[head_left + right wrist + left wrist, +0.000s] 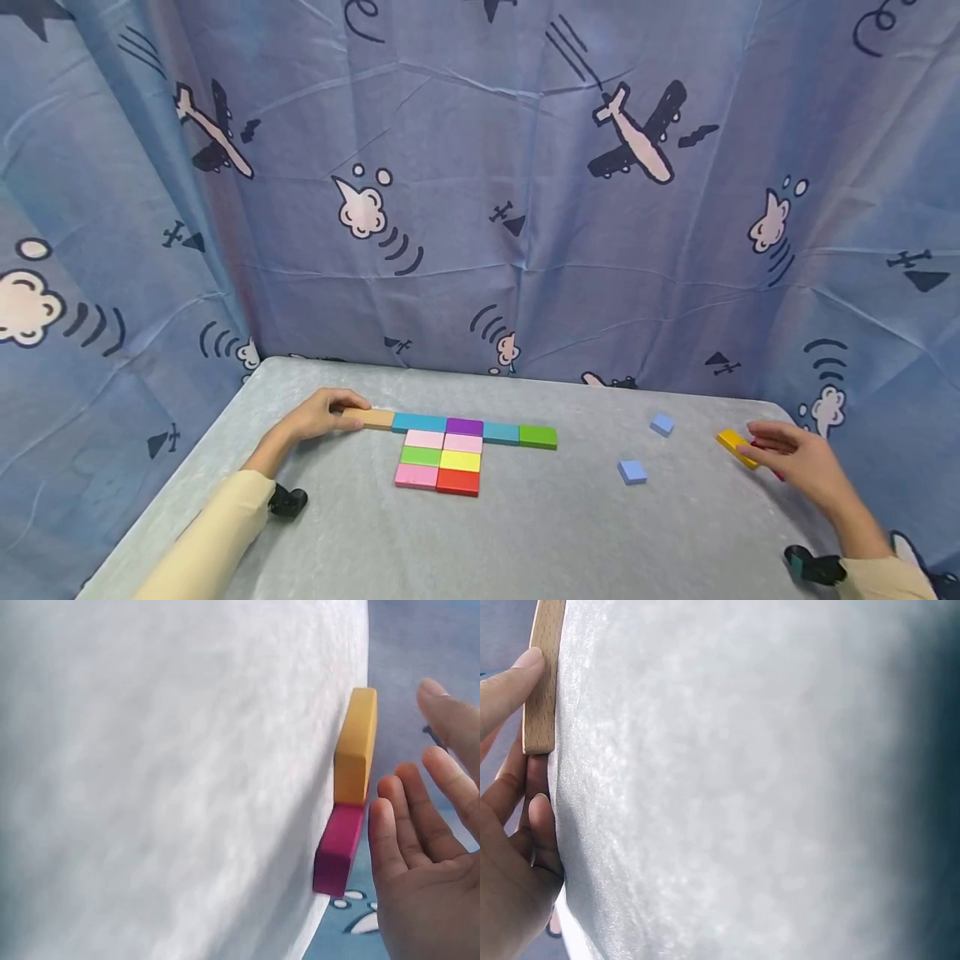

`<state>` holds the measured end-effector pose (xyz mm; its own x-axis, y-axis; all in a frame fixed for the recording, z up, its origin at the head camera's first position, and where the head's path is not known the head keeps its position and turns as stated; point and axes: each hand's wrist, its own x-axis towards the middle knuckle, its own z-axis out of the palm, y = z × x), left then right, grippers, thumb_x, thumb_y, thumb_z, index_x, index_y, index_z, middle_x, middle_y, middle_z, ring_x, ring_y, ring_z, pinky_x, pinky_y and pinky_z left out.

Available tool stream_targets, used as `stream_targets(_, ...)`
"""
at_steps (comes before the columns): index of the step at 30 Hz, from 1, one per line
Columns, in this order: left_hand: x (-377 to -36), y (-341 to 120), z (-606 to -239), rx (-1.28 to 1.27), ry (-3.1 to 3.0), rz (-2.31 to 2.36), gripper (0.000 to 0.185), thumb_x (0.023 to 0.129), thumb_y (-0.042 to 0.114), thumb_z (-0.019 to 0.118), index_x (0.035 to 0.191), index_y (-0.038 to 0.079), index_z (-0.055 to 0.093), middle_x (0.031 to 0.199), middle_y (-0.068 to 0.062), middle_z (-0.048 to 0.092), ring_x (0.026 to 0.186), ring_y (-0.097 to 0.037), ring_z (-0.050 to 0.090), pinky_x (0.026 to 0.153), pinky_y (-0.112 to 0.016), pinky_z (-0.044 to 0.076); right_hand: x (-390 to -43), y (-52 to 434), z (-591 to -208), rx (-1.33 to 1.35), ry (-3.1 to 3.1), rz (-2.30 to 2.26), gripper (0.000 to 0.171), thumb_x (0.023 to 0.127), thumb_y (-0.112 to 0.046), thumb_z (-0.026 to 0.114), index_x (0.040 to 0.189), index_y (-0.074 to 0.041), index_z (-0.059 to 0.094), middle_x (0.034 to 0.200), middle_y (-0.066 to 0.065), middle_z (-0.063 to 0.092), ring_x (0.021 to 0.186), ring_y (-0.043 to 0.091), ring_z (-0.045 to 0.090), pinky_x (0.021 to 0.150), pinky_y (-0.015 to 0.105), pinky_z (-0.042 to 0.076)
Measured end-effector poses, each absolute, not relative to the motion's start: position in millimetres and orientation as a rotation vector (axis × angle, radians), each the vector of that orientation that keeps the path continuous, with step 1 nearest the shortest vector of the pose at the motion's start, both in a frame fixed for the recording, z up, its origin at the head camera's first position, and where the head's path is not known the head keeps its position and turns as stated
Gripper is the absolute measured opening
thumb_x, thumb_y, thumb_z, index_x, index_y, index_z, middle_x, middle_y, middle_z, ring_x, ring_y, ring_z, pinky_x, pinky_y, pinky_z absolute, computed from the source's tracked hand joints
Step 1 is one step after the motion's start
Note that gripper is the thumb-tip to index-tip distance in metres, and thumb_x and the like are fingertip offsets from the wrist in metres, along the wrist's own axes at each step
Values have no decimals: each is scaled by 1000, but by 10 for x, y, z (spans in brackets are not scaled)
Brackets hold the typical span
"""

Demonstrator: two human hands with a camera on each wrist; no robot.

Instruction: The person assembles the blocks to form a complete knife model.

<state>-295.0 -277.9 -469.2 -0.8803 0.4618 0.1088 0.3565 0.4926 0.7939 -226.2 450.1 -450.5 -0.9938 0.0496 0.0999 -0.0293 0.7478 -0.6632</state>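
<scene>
Your left sleeve (213,533) and right sleeve (885,579), both cream, are closest, each with a small black gadget at the wrist: one on the left (287,502), one on the right (813,567). Your left hand (324,414) pinches the end of a wooden block (375,419), with your thumb on its near side. That block lies flat at the left end of a long row on the grey tabletop (555,533). Next in the row come a long blue block (420,423), a purple block (464,427), a short blue block (501,433) and a dark green block (538,437).

Just below the row, on your side, six more make two little stacks lying flat. One goes pale pink (424,439), light green (421,457), bright pink (416,476). The other goes soft pink (462,443), yellow (460,462), red (458,482).

Your right hand (795,458) has its fingers out straight and holds nothing. It is just beside an orange block (737,448) and a magenta block (339,851), which touch end to end near the right edge. Two light blue blocks (632,472) sit apart, between there and the row. Behind it all hangs a blue curtain (465,317) with planes on it.
</scene>
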Motion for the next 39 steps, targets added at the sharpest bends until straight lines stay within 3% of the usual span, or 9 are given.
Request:
stream_targets(4, -2945, -2778, -4701, 714, 2603, 1356, 30, 80, 10, 74, 108, 1, 67, 102, -10, 65, 91, -27, 57, 77, -34, 44, -2353, 4438, -4498, 41, -2863, 1029, 67, 81, -37, 73, 124, 10, 53, 116, 29, 55, 81, -4, 54, 62, 27, 50)
stream_targets(9, -2945, -2775, -4708, 711, 2603, 1368, 30, 80, 10, 75, 107, 1, 68, 102, -12, 65, 90, -28, 57, 77, -35, 44, -2437, 4368, -4492, 74, -2886, 970, 63, 78, -32, 77, 117, 12, 55, 110, 29, 58, 89, 27, 60, 61, 25, 50)
stream_targets(12, -2947, -2770, -4703, 711, 2608, 1365, 30, 80, 10, 75, 107, 1, 68, 101, -11, 65, 90, -28, 57, 77, -35, 44, -2471, 4361, -4508, 70, -2899, 946, 57, 78, -26, 78, 114, 14, 57, 106, 28, 59, 88, 34, 59, 60, 25, 50)
stream_targets(26, -2953, -2762, -4688, 706, 2604, 1363, 30, 80, 10, 75, 107, 1, 68, 102, -11, 65, 91, -28, 57, 79, -38, 43, -2551, 4397, -4585, 60, -2893, 871, 42, 74, -15, 80, 103, 9, 64, 96, 21, 62, 81, 28, 58, 59, 23, 48)
stream_targets(34, -2953, -2775, -4677, 725, 2590, 1384, 30, 80, 8, 74, 108, -1, 67, 102, -14, 64, 90, -29, 56, 77, -36, 43, -2516, 4346, -4547, 92, -2863, 928, 38, 76, -8, 78, 107, 9, 63, 100, 22, 62, 83, 28, 59, 60, 23, 50)
stream_targets(39, -2942, -2782, -4690, 714, 2596, 1377, 30, 80, 9, 75, 108, 0, 67, 102, -13, 65, 90, -28, 56, 77, -36, 43, -2474, 4282, -4485, 167, -2806, 965, 39, 78, -5, 75, 112, 8, 61, 106, 24, 61, 83, 11, 59, 63, 22, 50)
